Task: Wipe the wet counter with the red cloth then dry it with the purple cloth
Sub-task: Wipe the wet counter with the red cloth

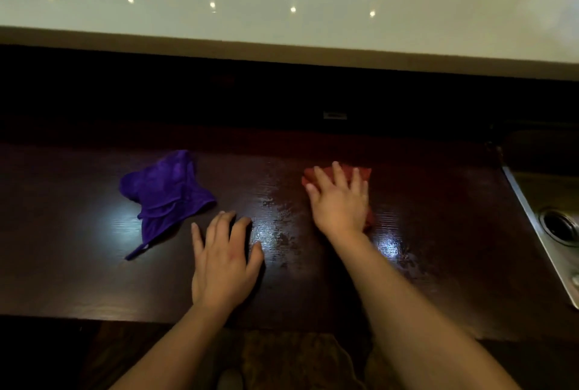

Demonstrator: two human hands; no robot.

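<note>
The dark wooden counter spreads across the view, with a wet, shiny patch between my hands. My right hand lies flat, fingers spread, pressing down on the red cloth, which shows only at its far edge and beside my wrist. My left hand rests palm down on the counter with its fingers apart and nothing in it. The purple cloth lies crumpled to the left of my left hand, a narrow tail of it pointing toward the front edge.
A steel sink with a drain is set into the counter at the right edge. A raised white ledge runs along the back above a dark recess. The counter's front edge passes just behind my wrists.
</note>
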